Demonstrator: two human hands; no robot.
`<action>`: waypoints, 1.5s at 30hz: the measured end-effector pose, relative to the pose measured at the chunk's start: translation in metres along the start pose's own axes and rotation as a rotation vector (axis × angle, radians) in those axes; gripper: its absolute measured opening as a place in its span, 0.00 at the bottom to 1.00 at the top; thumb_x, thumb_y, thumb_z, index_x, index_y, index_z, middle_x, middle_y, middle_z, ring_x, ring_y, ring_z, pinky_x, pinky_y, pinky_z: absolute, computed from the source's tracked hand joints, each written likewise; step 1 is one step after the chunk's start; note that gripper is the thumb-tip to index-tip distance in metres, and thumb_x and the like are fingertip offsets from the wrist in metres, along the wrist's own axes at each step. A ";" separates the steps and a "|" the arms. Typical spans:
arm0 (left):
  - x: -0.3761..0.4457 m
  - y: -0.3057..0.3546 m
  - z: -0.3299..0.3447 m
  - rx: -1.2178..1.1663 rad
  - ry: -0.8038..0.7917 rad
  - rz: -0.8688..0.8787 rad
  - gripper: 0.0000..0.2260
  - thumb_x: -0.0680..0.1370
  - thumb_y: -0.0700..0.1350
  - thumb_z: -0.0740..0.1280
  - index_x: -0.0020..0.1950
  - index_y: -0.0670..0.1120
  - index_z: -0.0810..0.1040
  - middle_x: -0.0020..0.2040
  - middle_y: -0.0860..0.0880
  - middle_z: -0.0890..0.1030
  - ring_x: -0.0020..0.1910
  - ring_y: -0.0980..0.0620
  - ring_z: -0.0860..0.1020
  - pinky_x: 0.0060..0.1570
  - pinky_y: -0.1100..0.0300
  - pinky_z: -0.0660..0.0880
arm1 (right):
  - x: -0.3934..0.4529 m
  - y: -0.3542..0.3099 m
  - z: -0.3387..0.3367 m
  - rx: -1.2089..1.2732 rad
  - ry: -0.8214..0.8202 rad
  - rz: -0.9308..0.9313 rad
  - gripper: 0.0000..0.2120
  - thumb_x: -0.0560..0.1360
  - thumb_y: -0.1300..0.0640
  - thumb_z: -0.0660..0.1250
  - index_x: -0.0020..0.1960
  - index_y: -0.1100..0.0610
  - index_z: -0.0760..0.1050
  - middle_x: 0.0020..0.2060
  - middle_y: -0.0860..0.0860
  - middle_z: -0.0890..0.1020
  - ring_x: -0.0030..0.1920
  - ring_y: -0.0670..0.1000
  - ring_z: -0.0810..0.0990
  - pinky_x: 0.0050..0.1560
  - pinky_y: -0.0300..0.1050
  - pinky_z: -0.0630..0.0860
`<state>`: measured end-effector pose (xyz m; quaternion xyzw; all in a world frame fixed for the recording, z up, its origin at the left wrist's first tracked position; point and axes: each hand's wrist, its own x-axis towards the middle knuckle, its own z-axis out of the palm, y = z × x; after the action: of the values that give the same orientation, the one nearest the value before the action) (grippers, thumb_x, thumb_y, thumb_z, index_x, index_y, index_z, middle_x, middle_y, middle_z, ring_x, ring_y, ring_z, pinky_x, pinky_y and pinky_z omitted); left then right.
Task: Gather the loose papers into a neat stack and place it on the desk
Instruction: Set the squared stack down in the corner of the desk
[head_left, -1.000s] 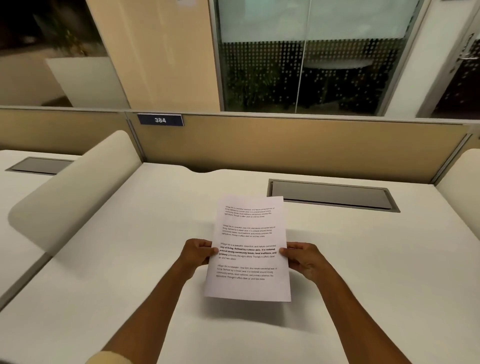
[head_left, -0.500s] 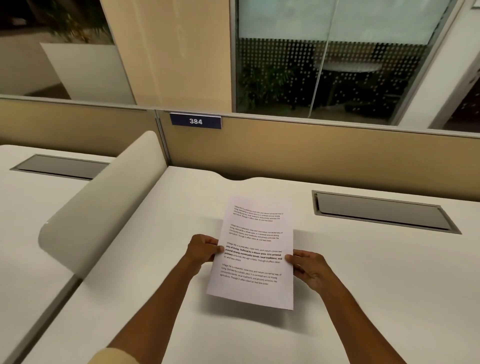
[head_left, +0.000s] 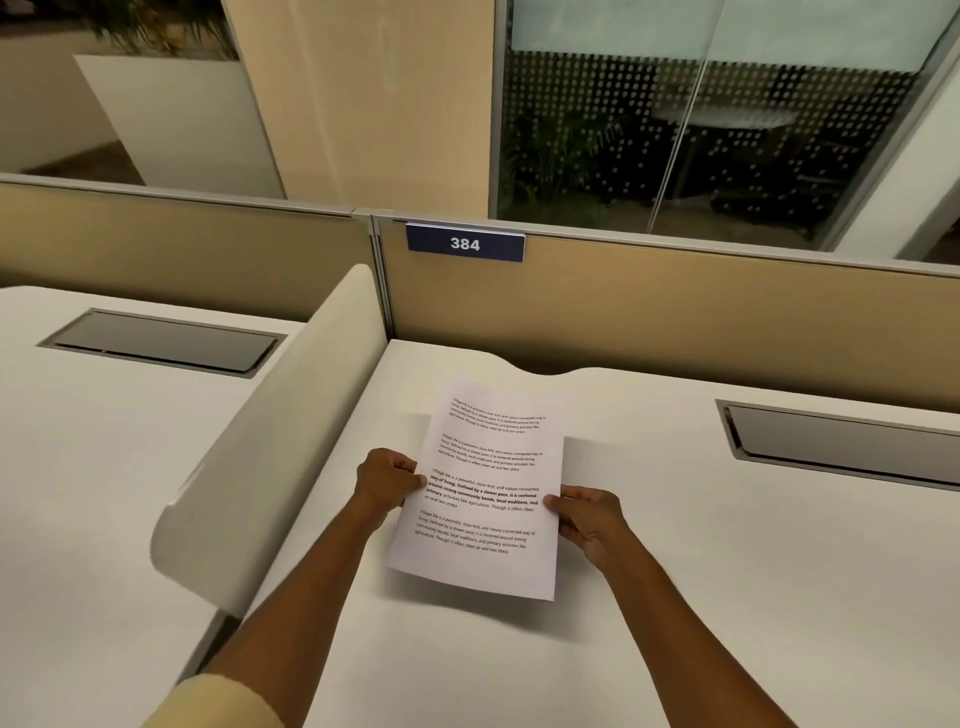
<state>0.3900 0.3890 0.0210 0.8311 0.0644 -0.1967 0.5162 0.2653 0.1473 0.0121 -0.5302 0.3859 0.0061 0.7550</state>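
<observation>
A stack of white printed papers (head_left: 488, 499) hangs a little above the white desk (head_left: 727, 597), its near end raised and casting a shadow. My left hand (head_left: 384, 480) pinches the stack's left edge at mid height. On the right edge, my right hand (head_left: 587, 519) grips it with the thumb on top. The sheets look aligned; how many there are cannot be told.
A curved cream divider (head_left: 270, 441) borders the desk on the left. A beige partition with a blue "384" plate (head_left: 465, 243) closes the back. A grey cable hatch (head_left: 841, 447) is set into the desk at right, another hatch (head_left: 161, 340) on the neighbouring desk.
The view has swung to the left, so the divider and number plate sit nearer the middle. Both hands keep the same hold on the papers, now slightly tilted clockwise.
</observation>
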 end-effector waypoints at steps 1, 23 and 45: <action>0.007 0.000 -0.005 0.009 0.013 0.001 0.05 0.72 0.34 0.73 0.46 0.34 0.82 0.47 0.37 0.85 0.48 0.37 0.84 0.51 0.43 0.82 | 0.005 -0.001 0.009 -0.007 0.005 0.001 0.08 0.71 0.72 0.71 0.49 0.66 0.79 0.48 0.62 0.84 0.43 0.59 0.84 0.41 0.48 0.81; 0.170 0.015 -0.047 0.210 0.206 0.001 0.03 0.72 0.37 0.72 0.43 0.37 0.84 0.45 0.40 0.85 0.48 0.40 0.83 0.51 0.53 0.79 | 0.156 -0.039 0.148 -0.302 0.111 -0.081 0.11 0.70 0.65 0.74 0.52 0.63 0.82 0.50 0.58 0.85 0.48 0.59 0.84 0.56 0.55 0.81; 0.195 0.006 -0.022 0.763 0.396 0.229 0.11 0.73 0.28 0.57 0.48 0.33 0.78 0.50 0.35 0.80 0.50 0.36 0.78 0.46 0.47 0.75 | 0.181 -0.020 0.182 -0.658 0.245 -0.349 0.14 0.74 0.59 0.71 0.59 0.59 0.79 0.57 0.54 0.83 0.53 0.54 0.83 0.52 0.42 0.78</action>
<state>0.5756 0.3868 -0.0427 0.9855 -0.0078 0.0149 0.1687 0.5059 0.2132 -0.0535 -0.7984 0.3547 -0.0625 0.4825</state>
